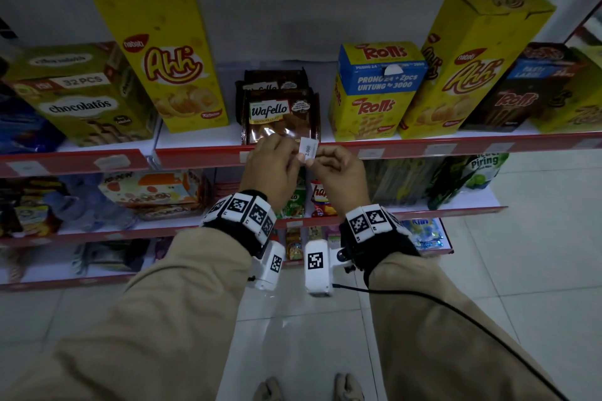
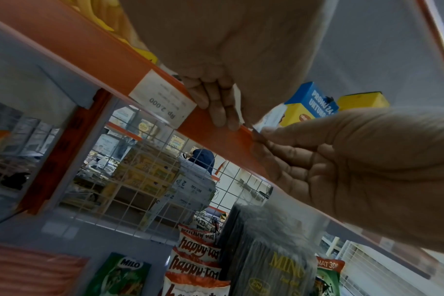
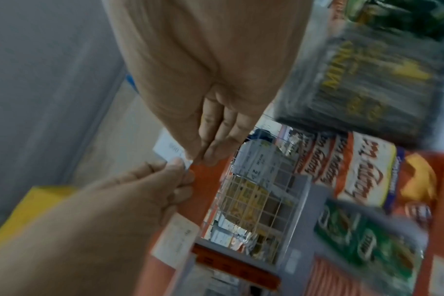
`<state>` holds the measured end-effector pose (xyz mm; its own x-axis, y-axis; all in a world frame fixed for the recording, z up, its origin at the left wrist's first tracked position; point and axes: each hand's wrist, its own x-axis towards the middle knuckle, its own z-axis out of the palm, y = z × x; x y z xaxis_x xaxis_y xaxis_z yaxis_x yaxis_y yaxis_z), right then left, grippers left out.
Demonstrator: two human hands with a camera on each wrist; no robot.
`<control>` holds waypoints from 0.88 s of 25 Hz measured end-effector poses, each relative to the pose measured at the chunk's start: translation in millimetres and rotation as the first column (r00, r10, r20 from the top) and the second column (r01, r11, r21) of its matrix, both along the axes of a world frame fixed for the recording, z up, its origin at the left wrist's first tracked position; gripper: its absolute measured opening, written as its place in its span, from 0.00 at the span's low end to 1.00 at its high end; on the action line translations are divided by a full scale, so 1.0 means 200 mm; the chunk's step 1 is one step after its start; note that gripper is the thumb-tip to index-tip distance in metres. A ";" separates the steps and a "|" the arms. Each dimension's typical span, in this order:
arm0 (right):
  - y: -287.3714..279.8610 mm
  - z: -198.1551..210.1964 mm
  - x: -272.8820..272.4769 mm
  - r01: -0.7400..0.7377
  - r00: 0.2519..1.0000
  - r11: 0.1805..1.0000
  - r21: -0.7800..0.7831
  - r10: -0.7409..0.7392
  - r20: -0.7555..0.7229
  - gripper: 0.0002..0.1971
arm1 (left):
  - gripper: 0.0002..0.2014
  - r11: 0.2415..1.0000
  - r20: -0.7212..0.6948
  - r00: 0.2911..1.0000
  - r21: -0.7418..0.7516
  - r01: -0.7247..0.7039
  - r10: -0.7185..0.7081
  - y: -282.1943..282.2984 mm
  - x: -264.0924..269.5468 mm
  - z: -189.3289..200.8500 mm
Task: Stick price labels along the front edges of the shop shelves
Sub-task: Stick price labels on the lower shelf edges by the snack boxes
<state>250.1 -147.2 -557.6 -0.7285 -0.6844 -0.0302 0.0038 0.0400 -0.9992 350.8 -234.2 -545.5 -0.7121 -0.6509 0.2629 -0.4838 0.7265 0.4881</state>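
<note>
A small white price label (image 1: 308,148) printed "2.000" stands on end just in front of the red front edge (image 1: 407,146) of the top shelf, below the Wafello pack (image 1: 281,115). My left hand (image 1: 291,153) pinches its left side and my right hand (image 1: 317,158) pinches its lower right corner. In the right wrist view the left hand's thumb (image 3: 176,163) presses on the label (image 3: 167,147), with the right hand's fingers (image 3: 210,148) right beside it. An "Rp 2.000" label (image 2: 162,100) sits stuck on the red edge (image 2: 89,50) left of my left fingers (image 2: 216,104).
More labels (image 1: 371,153) (image 1: 110,161) are stuck along the red edge. Yellow Ahh boxes (image 1: 163,52) and a Rolls box (image 1: 374,91) flank the Wafello pack. Lower shelves hold snack packs (image 1: 321,198). White floor tiles (image 1: 537,221) lie to the right; a black cable (image 1: 456,309) trails from my right wrist.
</note>
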 end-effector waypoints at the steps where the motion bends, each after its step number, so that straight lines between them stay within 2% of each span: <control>1: 0.00 0.01 0.00 0.005 0.996 1.000 0.013 -0.004 -0.086 0.12 | 0.10 1.000 0.021 1.000 -0.014 0.011 -0.010 -0.01 0.00 0.01; 3: 0.01 0.04 -0.03 -0.023 0.947 1.000 -0.003 0.021 -0.321 0.12 | 0.12 0.997 0.097 0.994 -0.067 0.046 -0.039 -0.02 0.01 0.02; 5: 0.00 0.07 -0.08 -0.081 0.862 0.996 0.025 0.083 -0.500 0.10 | 0.12 0.991 0.152 0.986 -0.107 0.080 -0.063 -0.02 0.01 0.02; 6: 0.00 0.08 -0.10 -0.096 0.841 0.994 0.059 0.112 -0.530 0.08 | 0.12 0.990 0.161 0.985 -0.113 0.085 -0.066 -0.02 0.01 0.03; 10: 0.00 0.08 -0.14 -0.079 0.838 0.988 0.130 0.137 -0.529 0.06 | 0.11 0.987 0.169 0.984 -0.146 0.072 -0.047 -0.01 0.01 0.03; 12: 0.02 0.08 -0.14 -0.089 0.718 0.976 0.200 0.202 -0.666 0.11 | 0.10 0.983 0.198 0.979 -0.163 0.085 -0.052 -0.02 0.02 0.04; 14: 0.02 0.09 -0.15 -0.096 0.533 0.946 0.311 0.313 -0.786 0.15 | 0.10 0.978 0.231 0.970 -0.175 0.111 -0.069 -0.03 0.02 0.04; 15: 0.01 0.10 -0.15 -0.100 0.478 0.930 0.353 0.356 -0.803 0.13 | 0.11 0.976 0.245 0.967 -0.180 0.123 -0.076 -0.03 0.02 0.05; 16: 0.00 0.11 -0.16 -0.108 0.466 0.922 0.372 0.377 -0.800 0.10 | 0.11 0.975 0.254 0.964 -0.182 0.130 -0.081 -0.03 0.02 0.05; 17: -0.01 0.11 -0.17 -0.112 0.492 0.923 0.367 0.373 -0.787 0.08 | 0.11 0.973 0.256 0.963 -0.185 0.135 -0.085 -0.04 0.03 0.05; 20: -0.02 0.12 -0.19 -0.067 0.722 0.967 0.245 0.217 -0.657 0.06 | 0.13 0.976 0.228 0.970 -0.174 0.130 -0.089 -0.05 0.04 0.06; 22: -0.03 0.12 -0.18 -0.022 0.809 0.986 0.164 0.114 -0.577 0.07 | 0.13 0.986 0.171 0.981 -0.125 0.109 -0.087 -0.06 0.06 0.06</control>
